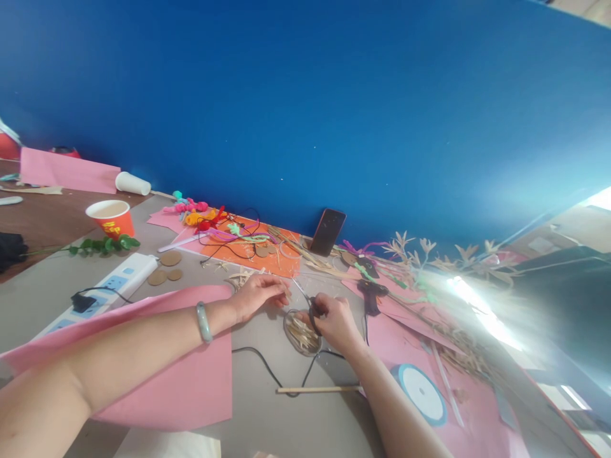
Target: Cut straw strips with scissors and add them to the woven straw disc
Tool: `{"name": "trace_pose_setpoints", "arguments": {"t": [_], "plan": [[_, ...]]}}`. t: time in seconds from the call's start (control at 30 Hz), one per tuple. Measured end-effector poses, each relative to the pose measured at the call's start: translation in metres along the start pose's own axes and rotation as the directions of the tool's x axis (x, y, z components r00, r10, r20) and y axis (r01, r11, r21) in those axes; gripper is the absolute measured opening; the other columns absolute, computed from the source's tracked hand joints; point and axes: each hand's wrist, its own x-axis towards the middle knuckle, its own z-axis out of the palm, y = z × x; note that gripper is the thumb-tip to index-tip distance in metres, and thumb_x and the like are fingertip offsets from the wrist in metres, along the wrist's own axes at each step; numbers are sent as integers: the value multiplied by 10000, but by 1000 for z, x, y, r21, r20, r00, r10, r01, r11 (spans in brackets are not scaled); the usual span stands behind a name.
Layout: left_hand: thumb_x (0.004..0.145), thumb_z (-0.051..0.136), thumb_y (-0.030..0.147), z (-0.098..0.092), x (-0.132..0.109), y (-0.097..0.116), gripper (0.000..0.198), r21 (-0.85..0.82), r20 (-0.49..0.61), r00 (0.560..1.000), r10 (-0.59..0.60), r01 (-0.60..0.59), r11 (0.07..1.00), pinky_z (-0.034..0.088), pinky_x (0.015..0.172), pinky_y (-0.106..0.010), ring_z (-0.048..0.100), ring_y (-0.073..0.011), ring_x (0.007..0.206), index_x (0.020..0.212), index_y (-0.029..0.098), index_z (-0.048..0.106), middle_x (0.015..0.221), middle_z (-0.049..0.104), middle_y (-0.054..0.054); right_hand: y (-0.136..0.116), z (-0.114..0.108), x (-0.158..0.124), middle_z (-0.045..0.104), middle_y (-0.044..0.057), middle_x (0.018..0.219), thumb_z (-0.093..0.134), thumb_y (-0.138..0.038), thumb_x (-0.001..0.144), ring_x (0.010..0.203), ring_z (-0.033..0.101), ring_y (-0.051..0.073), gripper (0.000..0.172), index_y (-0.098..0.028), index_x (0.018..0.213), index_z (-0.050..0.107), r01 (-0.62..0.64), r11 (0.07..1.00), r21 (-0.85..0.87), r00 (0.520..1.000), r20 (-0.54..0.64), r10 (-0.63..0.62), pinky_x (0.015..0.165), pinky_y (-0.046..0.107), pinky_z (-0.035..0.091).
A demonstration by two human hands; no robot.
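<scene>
My right hand (334, 320) is closed round the dark handles of a pair of scissors (305, 298), whose blades point up and left. Just left of the blade tips, my left hand (258, 294) pinches something thin that I cannot make out; a pale green bangle (203, 322) sits on that wrist. Below the hands lies a round dish (300, 332) holding dry straw-coloured bits. Both forearms rest over the grey table (267, 420), the left one across a pink paper sheet (191, 388).
A black phone (328, 231) leans on the blue wall. An orange sheet (248, 249) carries coloured pipe cleaners and wires. A red paper cup (112, 217), white power strip (105, 286), cardboard discs (165, 268), dried stems (429, 254), a ribbon roll (422, 393) and a wooden stick (317, 388) lie around.
</scene>
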Motion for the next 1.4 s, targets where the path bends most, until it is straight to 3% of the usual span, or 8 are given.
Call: {"name": "trace_pose_setpoints", "arguments": {"t": [0.27,0.43,1.4], "plan": [[674,729,303,-2,2,-4,231,58,-18,1000,21,-20,998,504,525,-225,623,-127,559,750,111,625,759,682,-80,-3,0,-1,531,-35,497,582,-456,723,491,411,108,340,-203,540,446,55,998,-25,996,70,-54,652,249,311],[706,672,240,-2,1,-5,141,106,0,999,33,-33,994,507,534,-240,619,-131,525,753,122,611,647,663,-52,-8,-2,-2,534,-28,500,575,-488,721,475,367,100,361,-201,544,443,55,998,-42,994,101,-50,689,273,312],[707,692,277,-2,-1,-4,178,124,36,999,31,-35,992,509,552,-242,615,-125,513,732,121,607,578,648,-32,-4,0,-2,461,-11,457,595,-520,705,562,375,147,398,-209,504,452,-28,999,-40,991,128,33,555,240,274]]}}
